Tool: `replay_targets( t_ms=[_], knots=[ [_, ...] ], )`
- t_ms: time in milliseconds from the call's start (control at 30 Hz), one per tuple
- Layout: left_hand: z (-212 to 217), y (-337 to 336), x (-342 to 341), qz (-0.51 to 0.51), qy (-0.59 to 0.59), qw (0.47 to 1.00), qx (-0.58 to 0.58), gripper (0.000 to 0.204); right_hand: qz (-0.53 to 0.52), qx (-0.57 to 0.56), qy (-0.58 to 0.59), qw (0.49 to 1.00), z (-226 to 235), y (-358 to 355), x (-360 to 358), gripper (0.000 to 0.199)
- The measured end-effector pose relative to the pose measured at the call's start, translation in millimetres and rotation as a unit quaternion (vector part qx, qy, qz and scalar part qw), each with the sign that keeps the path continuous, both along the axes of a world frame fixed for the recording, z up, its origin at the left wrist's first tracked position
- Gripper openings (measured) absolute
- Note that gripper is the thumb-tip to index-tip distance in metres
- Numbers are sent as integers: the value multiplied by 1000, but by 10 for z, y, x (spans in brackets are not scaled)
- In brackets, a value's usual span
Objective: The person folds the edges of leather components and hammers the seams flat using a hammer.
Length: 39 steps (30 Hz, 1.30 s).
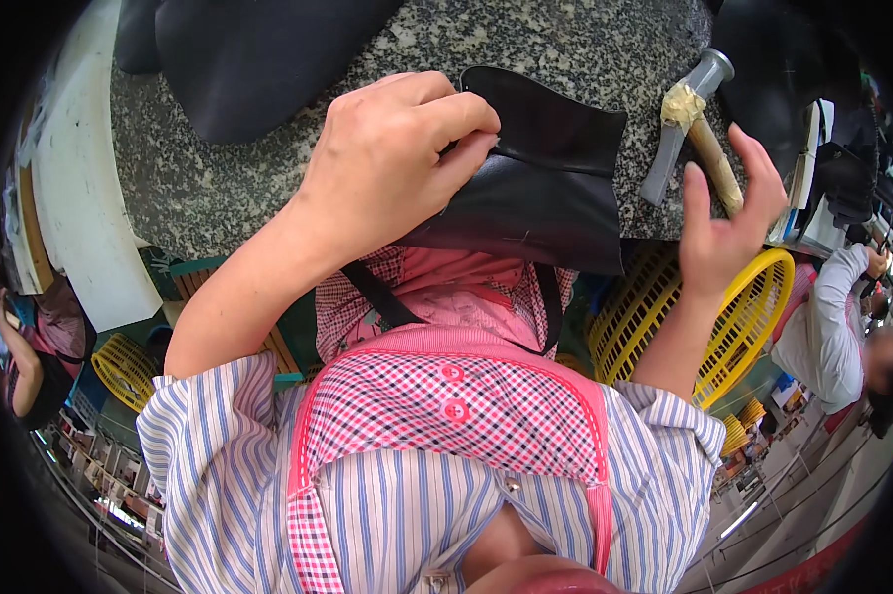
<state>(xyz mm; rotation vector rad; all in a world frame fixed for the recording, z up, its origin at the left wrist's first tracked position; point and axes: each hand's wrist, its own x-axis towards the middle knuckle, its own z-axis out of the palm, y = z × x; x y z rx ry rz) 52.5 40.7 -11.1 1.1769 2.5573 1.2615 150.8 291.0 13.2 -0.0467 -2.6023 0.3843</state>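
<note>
A black leather-like piece (555,203) lies at the near edge of the stone worktop, with a fold line running across it and part of it hanging over the edge. My left hand (397,148) is closed over its left side, thumb and index finger pinched at the fold; the other fingers curl under, partly hidden. To the right rests a hammer (708,148) with a grey metal head, a wooden handle and a yellowish lump where they join. My right hand (728,233) is open around the handle's end, thumb and fingers spread either side of it.
The speckled stone worktop (506,35) carries more black sheets (248,59) at the far left and dark material (773,69) at the far right. Beneath its right edge stands a yellow plastic basket (778,287). Another person (827,317) is at the right, one more at the far left.
</note>
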Motion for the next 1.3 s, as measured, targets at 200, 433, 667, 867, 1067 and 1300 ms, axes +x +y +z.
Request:
replay_targets(
  t_ms=[200,433,667,867,1067,1300],
  knots=[
    [-72,43,73,53,59,997,6,7,-37,-35,-133,990,-142,340,-36,22],
    [-124,39,132,74,102,991,34,11,172,-272,-264,909,384,-380,276,22],
    [-129,55,151,106,100,988,44,12,148,-185,-365,901,366,-601,268,15],
    [-60,53,120,103,51,993,7,7,145,-212,-356,899,411,-556,178,17],
    [-27,50,100,97,54,994,10,8,105,-216,-182,954,505,-601,91,21],
    [-42,53,98,107,46,993,10,7,102,-125,-259,952,508,-627,-45,11]
  ],
)
